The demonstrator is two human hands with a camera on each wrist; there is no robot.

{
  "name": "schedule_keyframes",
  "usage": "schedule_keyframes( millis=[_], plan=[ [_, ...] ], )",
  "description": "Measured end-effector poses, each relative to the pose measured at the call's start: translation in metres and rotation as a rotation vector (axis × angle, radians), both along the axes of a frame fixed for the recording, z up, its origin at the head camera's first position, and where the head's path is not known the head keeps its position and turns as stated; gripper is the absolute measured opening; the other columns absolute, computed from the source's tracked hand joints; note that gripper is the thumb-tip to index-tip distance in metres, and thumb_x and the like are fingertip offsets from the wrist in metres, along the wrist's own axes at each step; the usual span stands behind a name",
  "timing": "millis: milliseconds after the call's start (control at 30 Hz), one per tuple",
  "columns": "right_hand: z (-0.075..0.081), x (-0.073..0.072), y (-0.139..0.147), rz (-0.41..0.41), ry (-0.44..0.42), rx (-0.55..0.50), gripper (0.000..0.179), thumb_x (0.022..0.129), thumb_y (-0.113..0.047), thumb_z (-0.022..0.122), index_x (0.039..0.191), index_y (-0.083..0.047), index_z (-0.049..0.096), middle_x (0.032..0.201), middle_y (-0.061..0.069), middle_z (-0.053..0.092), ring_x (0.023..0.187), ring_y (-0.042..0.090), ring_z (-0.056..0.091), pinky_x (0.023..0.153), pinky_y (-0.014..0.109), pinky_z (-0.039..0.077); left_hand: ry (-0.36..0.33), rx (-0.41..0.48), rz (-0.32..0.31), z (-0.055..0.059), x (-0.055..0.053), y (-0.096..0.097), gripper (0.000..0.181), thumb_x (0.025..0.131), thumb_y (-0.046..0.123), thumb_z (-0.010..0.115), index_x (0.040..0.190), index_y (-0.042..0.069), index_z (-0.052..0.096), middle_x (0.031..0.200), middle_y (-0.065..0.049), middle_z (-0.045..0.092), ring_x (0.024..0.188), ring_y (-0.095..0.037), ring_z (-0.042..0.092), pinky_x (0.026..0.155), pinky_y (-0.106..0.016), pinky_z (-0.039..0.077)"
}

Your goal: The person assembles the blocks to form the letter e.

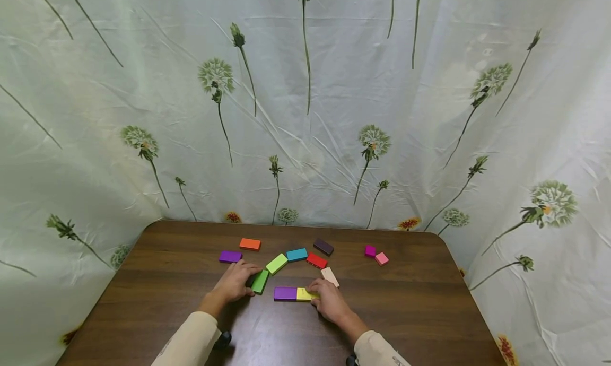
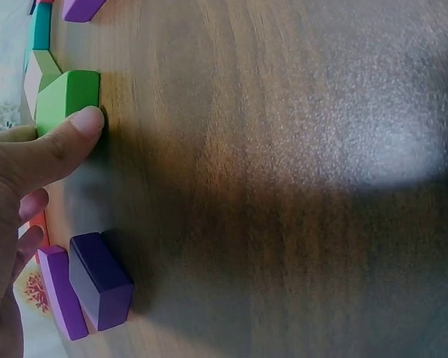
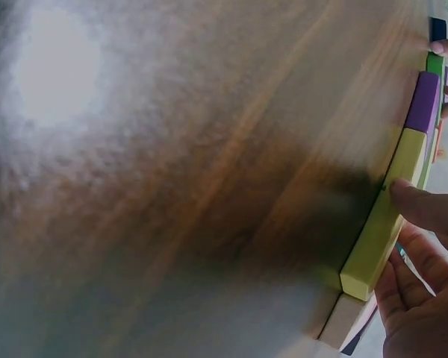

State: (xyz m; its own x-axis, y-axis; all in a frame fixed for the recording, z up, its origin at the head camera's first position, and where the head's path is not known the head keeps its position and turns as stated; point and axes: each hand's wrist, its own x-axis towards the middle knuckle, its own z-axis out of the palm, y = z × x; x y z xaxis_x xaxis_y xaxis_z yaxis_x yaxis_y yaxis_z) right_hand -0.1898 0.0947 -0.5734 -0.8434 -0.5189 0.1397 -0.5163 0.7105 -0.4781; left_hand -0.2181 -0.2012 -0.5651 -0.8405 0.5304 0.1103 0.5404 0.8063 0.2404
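Observation:
My left hand (image 1: 235, 281) pinches a green block (image 1: 260, 281), with its thumb on the near side in the left wrist view. Beside that hand, a dark navy block (image 2: 101, 280) lies against a purple one (image 2: 63, 298); the head view hides the navy block under the hand. My right hand (image 1: 329, 301) grips a yellow block (image 1: 304, 295), thumb along its near face and fingers behind. This yellow block lies end to end with a second purple block (image 1: 285, 294). Beyond both hands, lime (image 1: 277, 264), teal (image 1: 297, 254), red (image 1: 317, 260) and beige (image 1: 330, 276) blocks curve in an arc.
An orange block (image 1: 250, 244) lies at the back left of the wooden table (image 1: 406, 313). Behind the red one sits a dark brown block (image 1: 323, 246). Magenta (image 1: 370, 251) and pink (image 1: 382, 258) pieces touch at the right. A dandelion-print curtain (image 1: 324, 143) hangs along the back edge.

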Motion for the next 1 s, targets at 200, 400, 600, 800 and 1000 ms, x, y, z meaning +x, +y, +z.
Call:
schedule_keyframes(
  millis=[200, 400, 600, 800, 1000],
  plan=[
    [0.002, -0.003, 0.001, 0.012, -0.017, 0.015, 0.021, 0.077, -0.001, 0.076, 0.097, 0.001, 0.073, 0.096, 0.006, 0.066, 0.094, 0.022, 0.063, 0.087, 0.036, 0.049, 0.006, -0.011, -0.004, 0.0, -0.002, 0.001, 0.059, 0.062, 0.016, 0.088, 0.115, 0.002, 0.067, 0.111, -0.011, 0.067, 0.097, -0.029, 0.053, 0.085, -0.047, 0.043],
    [0.008, -0.005, 0.002, 0.019, -0.062, 0.038, 0.024, 0.078, -0.009, 0.077, 0.1, -0.001, 0.073, 0.098, 0.005, 0.062, 0.094, 0.021, 0.06, 0.086, 0.035, 0.048, 0.013, 0.0, -0.009, -0.001, -0.003, 0.0, 0.059, 0.061, 0.016, 0.088, 0.114, 0.002, 0.068, 0.111, -0.01, 0.068, 0.096, -0.028, 0.053, 0.084, -0.046, 0.044],
    [0.014, -0.016, 0.017, -0.027, -0.013, -0.042, 0.028, 0.081, -0.014, 0.077, 0.105, -0.002, 0.07, 0.105, 0.006, 0.06, 0.1, 0.024, 0.057, 0.089, 0.042, 0.047, 0.03, -0.003, -0.015, -0.001, -0.004, -0.001, 0.059, 0.06, 0.017, 0.089, 0.113, 0.002, 0.069, 0.109, -0.009, 0.068, 0.094, -0.028, 0.053, 0.082, -0.044, 0.044],
    [0.015, -0.045, 0.065, -0.329, 0.108, -0.222, 0.028, 0.077, -0.003, 0.076, 0.103, 0.005, 0.069, 0.102, 0.016, 0.059, 0.097, 0.035, 0.057, 0.087, 0.05, 0.045, 0.023, -0.011, -0.007, 0.001, -0.005, -0.001, 0.058, 0.06, 0.018, 0.089, 0.112, 0.002, 0.069, 0.109, -0.009, 0.068, 0.094, -0.027, 0.054, 0.082, -0.044, 0.044],
    [0.006, -0.063, 0.123, -0.674, 0.069, -0.235, 0.039, 0.079, -0.004, 0.073, 0.114, 0.009, 0.063, 0.113, 0.029, 0.052, 0.106, 0.046, 0.049, 0.091, 0.055, 0.039, 0.01, -0.013, -0.012, 0.001, -0.005, 0.0, 0.058, 0.06, 0.018, 0.089, 0.112, 0.002, 0.069, 0.109, -0.009, 0.068, 0.095, -0.029, 0.054, 0.083, -0.046, 0.045]
  ],
)
